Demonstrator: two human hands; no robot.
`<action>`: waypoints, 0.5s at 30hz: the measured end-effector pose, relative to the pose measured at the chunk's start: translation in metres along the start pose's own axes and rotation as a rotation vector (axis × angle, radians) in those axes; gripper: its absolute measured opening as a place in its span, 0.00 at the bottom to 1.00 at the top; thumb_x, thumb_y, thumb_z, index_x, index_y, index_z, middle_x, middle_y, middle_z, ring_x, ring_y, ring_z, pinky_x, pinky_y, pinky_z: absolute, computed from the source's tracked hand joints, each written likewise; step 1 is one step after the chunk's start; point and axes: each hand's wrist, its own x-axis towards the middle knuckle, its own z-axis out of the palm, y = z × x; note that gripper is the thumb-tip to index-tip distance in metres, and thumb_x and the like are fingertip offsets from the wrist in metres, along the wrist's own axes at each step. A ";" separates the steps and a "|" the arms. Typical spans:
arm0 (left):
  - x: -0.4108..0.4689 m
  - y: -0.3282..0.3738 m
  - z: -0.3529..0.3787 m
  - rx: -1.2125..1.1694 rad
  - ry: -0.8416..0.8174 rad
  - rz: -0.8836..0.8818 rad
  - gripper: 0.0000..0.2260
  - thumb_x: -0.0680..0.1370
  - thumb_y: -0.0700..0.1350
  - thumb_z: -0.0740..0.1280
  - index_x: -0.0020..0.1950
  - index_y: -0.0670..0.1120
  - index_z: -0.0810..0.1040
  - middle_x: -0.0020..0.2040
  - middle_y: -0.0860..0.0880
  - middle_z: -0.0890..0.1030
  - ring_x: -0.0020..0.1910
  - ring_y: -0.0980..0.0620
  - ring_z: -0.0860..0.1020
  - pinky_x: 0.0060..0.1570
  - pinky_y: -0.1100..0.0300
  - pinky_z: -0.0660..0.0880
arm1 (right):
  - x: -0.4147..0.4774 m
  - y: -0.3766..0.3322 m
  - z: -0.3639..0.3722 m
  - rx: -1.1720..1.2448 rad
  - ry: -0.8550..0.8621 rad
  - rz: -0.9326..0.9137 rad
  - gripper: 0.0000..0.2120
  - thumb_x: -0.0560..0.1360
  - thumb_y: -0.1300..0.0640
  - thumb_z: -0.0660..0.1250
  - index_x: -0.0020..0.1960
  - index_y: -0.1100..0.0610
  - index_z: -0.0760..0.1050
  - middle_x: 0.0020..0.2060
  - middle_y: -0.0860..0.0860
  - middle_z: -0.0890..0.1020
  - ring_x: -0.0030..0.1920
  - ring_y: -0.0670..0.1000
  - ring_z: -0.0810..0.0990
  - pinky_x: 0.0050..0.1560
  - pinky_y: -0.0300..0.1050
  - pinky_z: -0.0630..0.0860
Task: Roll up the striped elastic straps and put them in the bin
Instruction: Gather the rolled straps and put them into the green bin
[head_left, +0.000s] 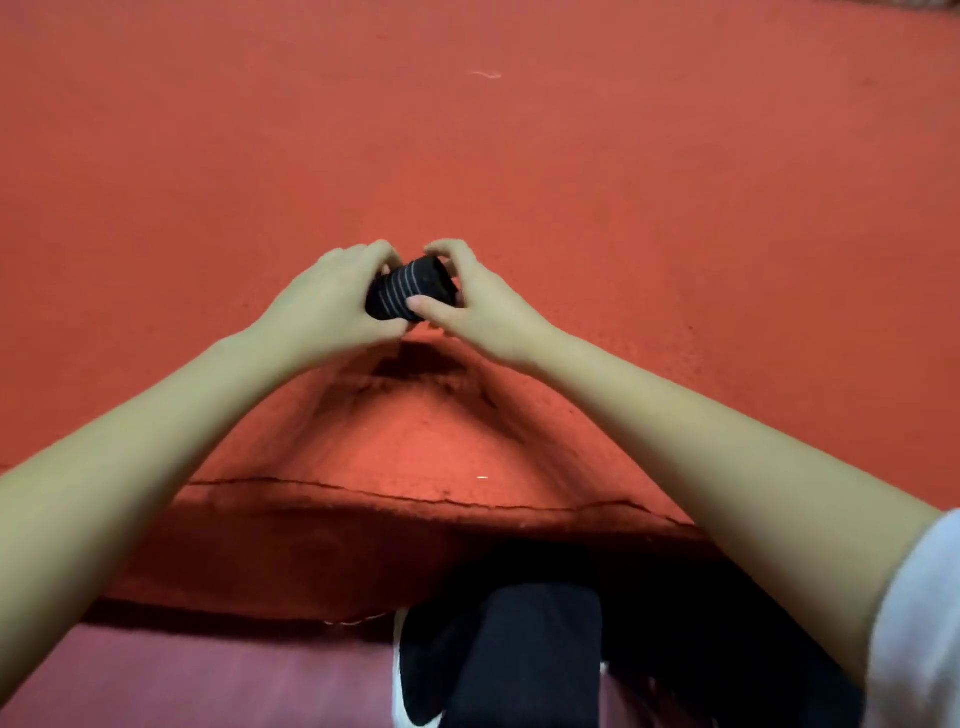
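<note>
A black elastic strap with thin white stripes (402, 288) is wound into a tight roll and held just above the red cloth. My left hand (324, 304) grips its left side, fingers curled over the top and thumb underneath. My right hand (470, 299) grips its right end, thumb pressed on the front of the roll and fingers arched over the open end. No loose tail of the strap shows. No bin is in view.
A red cloth (519, 156) covers the whole surface ahead, and its near edge (415, 501) hangs down in front of me. Below it are my dark trousers and a white-soled shoe (498, 665) on a purplish floor (208, 686).
</note>
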 end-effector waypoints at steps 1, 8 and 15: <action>0.005 0.020 0.005 -0.034 0.004 0.038 0.22 0.66 0.56 0.68 0.56 0.46 0.73 0.50 0.45 0.79 0.49 0.43 0.76 0.47 0.48 0.73 | -0.014 0.005 -0.017 -0.002 0.006 0.019 0.25 0.77 0.57 0.67 0.70 0.60 0.63 0.63 0.57 0.73 0.52 0.53 0.77 0.58 0.46 0.73; 0.032 0.176 0.063 -0.138 -0.153 0.374 0.24 0.69 0.54 0.73 0.58 0.43 0.73 0.51 0.45 0.76 0.50 0.47 0.73 0.46 0.57 0.66 | -0.149 0.045 -0.136 -0.150 0.170 0.136 0.17 0.74 0.60 0.70 0.62 0.59 0.72 0.52 0.49 0.77 0.41 0.41 0.75 0.47 0.37 0.71; 0.015 0.354 0.118 -0.233 -0.344 0.669 0.20 0.71 0.50 0.74 0.56 0.45 0.72 0.39 0.55 0.74 0.39 0.51 0.73 0.37 0.57 0.66 | -0.327 0.082 -0.220 -0.458 0.358 0.320 0.20 0.73 0.48 0.70 0.62 0.53 0.73 0.51 0.48 0.81 0.51 0.52 0.77 0.53 0.53 0.74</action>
